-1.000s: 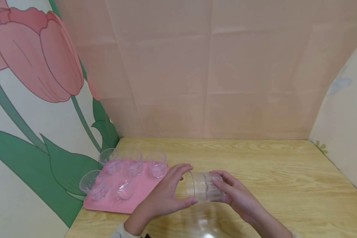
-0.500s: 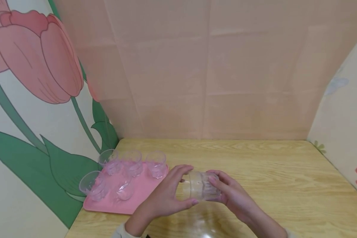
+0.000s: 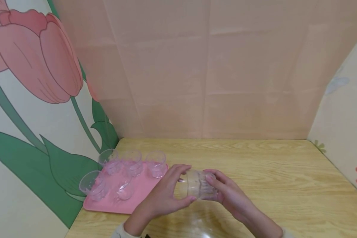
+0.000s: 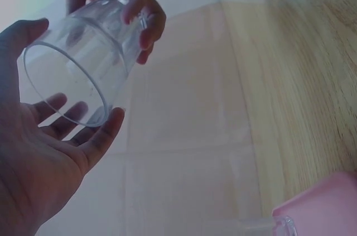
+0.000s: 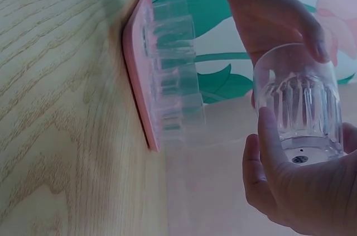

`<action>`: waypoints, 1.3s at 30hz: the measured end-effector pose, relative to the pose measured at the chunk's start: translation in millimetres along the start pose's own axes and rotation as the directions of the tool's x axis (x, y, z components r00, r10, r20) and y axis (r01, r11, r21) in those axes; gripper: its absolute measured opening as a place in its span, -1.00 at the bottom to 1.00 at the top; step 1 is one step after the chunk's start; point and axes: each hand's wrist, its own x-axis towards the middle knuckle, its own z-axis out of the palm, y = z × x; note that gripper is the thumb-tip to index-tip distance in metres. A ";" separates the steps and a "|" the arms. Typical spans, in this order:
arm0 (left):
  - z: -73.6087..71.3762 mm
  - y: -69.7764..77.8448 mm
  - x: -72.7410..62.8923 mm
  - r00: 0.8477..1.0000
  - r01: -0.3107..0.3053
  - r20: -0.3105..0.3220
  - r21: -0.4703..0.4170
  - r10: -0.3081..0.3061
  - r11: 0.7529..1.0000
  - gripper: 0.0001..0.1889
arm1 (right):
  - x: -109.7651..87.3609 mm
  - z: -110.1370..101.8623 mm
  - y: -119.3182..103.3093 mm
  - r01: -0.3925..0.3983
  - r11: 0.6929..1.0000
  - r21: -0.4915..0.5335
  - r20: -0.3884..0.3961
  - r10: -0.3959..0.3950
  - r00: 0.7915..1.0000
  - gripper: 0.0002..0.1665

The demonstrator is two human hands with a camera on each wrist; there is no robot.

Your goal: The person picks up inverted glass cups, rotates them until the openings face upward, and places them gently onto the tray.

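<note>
A clear tumbler (image 3: 196, 185) with a fluted lower half lies sideways in the air between both hands, its mouth to the left. My right hand (image 3: 230, 195) grips it near the base, thumb along the fluted side. My left hand (image 3: 165, 193) curves round the mouth end, its thumb and fingertips at the rim (image 4: 66, 56) on opposite sides in the left wrist view. The tumbler's base (image 5: 304, 155) with a small dark mark shows in the right wrist view. Nothing is visible inside it.
At the left, a pink tray (image 3: 145, 188) on the wood-grain table (image 3: 285, 185) bears several similar clear tumblers, including one at its near left corner (image 3: 93, 186). A tulip-printed panel (image 3: 32, 132) borders the left side, and a plain pinkish sheet (image 3: 202, 82) hangs behind.
The tumbler and right hand have shifted left, bringing the rim deeper between the left thumb and fingers. The left hand has stayed almost in place; the tray's tumblers have not moved.
</note>
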 end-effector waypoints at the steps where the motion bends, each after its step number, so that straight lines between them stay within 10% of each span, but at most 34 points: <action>1: -0.3 0.2 -0.3 1.000 0.006 0.000 0.001 -0.006 1.000 -0.16 | 0.4 0.2 -0.2 -0.004 1.000 -0.001 -0.004 0.004 1.000 -0.39; 39: -16.4 -5.2 -11.9 0.998 0.058 -0.014 0.128 -0.057 0.990 -0.17 | 22.1 6.6 9.7 0.007 0.990 -0.137 0.124 0.010 0.992 -0.34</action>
